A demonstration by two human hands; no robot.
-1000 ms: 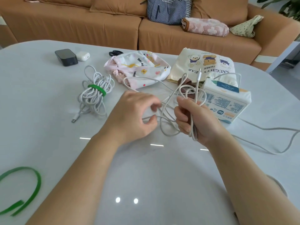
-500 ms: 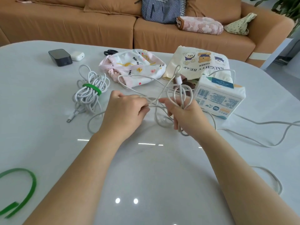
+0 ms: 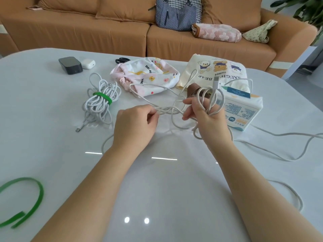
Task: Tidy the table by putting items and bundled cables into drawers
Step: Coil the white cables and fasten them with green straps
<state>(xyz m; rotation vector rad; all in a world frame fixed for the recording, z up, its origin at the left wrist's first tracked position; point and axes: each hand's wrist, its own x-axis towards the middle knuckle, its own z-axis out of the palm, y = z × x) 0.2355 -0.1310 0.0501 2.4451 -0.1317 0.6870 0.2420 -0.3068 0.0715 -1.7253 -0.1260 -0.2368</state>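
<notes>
The step in hand looks like coiling: the right hand [image 3: 208, 117] grips loops of the long white charging cable [image 3: 167, 110] just in front of the white tissue pack [image 3: 243, 110], while the left hand [image 3: 136, 123] has its fingers [image 3: 153, 116] pinched shut on a strand. Next, I judge, more loops, then the loose green strap [image 3: 31, 203], well left of the pack. The glossy white surface [image 3: 166, 189] nearer the person lies open; slack trails toward its right edge.

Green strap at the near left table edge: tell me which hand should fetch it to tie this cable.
Left. The left hand only pinches a few strands of the loose cable and is on the loose green strap's side. The right hand has the coils looped around its fingers, so releasing would likely undo the bundle.
</notes>
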